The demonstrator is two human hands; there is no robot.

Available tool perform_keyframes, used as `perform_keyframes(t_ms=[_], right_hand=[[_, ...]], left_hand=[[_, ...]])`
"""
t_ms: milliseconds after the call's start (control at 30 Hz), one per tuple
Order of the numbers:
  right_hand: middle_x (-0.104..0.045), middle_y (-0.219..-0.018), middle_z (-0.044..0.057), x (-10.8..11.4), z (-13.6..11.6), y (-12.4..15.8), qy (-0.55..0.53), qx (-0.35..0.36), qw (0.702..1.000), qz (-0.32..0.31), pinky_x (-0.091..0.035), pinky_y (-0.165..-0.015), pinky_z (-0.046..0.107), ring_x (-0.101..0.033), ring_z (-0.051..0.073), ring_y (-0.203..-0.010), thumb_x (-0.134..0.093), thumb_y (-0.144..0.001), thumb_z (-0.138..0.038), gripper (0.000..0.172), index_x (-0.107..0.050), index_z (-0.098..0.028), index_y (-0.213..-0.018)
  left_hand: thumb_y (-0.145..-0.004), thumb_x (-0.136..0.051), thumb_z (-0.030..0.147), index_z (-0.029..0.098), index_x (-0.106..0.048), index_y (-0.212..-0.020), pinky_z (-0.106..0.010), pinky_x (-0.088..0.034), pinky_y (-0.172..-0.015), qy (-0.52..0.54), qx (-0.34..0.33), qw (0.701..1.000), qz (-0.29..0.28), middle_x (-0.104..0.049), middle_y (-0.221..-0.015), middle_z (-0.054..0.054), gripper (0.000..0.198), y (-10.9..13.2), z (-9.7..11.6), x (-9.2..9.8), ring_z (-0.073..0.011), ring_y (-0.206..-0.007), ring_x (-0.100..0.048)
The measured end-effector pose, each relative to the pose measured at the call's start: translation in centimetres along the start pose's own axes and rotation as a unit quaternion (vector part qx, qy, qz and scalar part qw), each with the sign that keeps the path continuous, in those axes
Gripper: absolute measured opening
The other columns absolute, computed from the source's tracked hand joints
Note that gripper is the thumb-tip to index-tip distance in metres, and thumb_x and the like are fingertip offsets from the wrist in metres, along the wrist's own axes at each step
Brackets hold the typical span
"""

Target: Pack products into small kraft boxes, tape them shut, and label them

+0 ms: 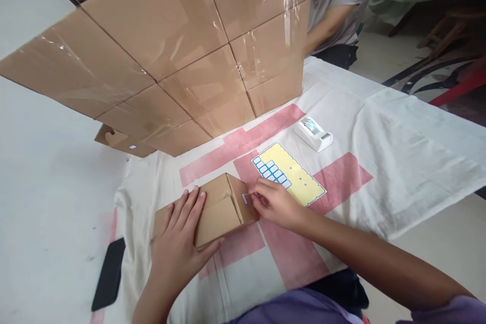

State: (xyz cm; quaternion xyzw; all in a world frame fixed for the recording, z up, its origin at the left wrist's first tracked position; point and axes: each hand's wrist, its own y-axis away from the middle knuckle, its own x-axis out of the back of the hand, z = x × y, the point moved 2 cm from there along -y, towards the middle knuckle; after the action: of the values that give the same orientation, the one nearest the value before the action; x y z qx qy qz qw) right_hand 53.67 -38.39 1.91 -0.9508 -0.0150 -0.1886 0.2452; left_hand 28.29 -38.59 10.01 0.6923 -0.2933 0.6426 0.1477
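Note:
A closed brown cardboard box [218,217] lies on the cloth in front of me. My left hand [182,223] spans it, fingers spread over the top to the far edge and thumb along the near side. At the box's right end, my right hand [271,202] has its thumb and fingers pinched together. Beside those fingertips, a small white label [245,198] shows against the end face; whether it is fully stuck down I cannot tell. Just beyond my right hand lies a yellow sheet [298,172] with rows of white, blue-edged labels, partly covered by the hand.
A tall wall of taped cardboard boxes [197,71] stands at the back. A small white device with a screen [313,133] rests on the pink-and-white cloth [379,126]. A black phone-like slab [109,274] lies at left. Another person [337,15] is behind the boxes.

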Motion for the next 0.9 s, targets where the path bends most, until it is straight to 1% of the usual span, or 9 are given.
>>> perform_keyframes(t_ms=[133,333,533,700,900], right_hand=[[-0.064,-0.090,0.006,-0.3,-0.3,0.2,0.018,0.018,1.000,-0.009,-0.052,-0.070,0.030,-0.064,0.018,-0.081,-0.051,-0.088,-0.005,0.022,-0.063,-0.020,-0.097],[-0.066,-0.093,0.007,-0.6,-0.6,0.6,0.040,0.032,0.998,-0.027,-0.054,-0.072,0.031,-0.065,0.019,-0.080,-0.051,-0.090,-0.007,0.026,-0.066,-0.019,-0.108],[-0.066,-0.094,0.008,-1.2,-0.4,0.9,0.034,0.022,0.999,-0.008,-0.055,-0.073,0.031,-0.064,0.019,-0.082,-0.051,-0.092,-0.007,0.026,-0.066,-0.018,-0.110],[-0.066,-0.094,0.008,-1.4,-0.2,0.9,0.048,0.001,0.999,0.005,-0.055,-0.076,0.032,-0.065,0.019,-0.086,-0.050,-0.094,-0.008,0.022,-0.067,-0.017,-0.107],[-0.067,-0.095,0.009,-1.8,-0.1,0.8,0.070,0.023,0.997,0.006,-0.056,-0.074,0.032,-0.064,0.019,-0.084,-0.049,-0.095,-0.009,0.024,-0.066,-0.014,-0.111]], left_hand=[[-0.085,-0.060,0.056,0.026,-0.019,-0.161,-0.054,-0.031,-0.119,0.002,0.000,1.000,-0.002,-0.041,-0.161,-0.011,0.091,-0.1,0.1,0.0,-0.0354,-0.148,-0.039],[-0.086,-0.060,0.056,0.025,-0.019,-0.161,-0.053,-0.031,-0.118,0.006,0.000,1.000,-0.006,-0.040,-0.162,-0.012,0.091,-0.4,0.2,0.2,-0.0358,-0.147,-0.040],[-0.087,-0.060,0.055,0.023,-0.022,-0.160,-0.053,-0.033,-0.116,0.014,0.003,1.000,-0.002,-0.040,-0.161,-0.013,0.089,-0.6,0.4,0.5,-0.0368,-0.148,-0.038],[-0.087,-0.059,0.058,0.021,-0.024,-0.160,-0.054,-0.033,-0.116,0.019,0.005,1.000,-0.014,-0.039,-0.161,-0.015,0.089,-0.6,0.5,0.6,-0.0375,-0.149,-0.036],[-0.088,-0.059,0.057,0.019,-0.023,-0.160,-0.054,-0.030,-0.118,0.021,0.002,1.000,-0.018,-0.036,-0.163,-0.016,0.089,-0.7,0.5,0.5,-0.0375,-0.151,-0.033]])
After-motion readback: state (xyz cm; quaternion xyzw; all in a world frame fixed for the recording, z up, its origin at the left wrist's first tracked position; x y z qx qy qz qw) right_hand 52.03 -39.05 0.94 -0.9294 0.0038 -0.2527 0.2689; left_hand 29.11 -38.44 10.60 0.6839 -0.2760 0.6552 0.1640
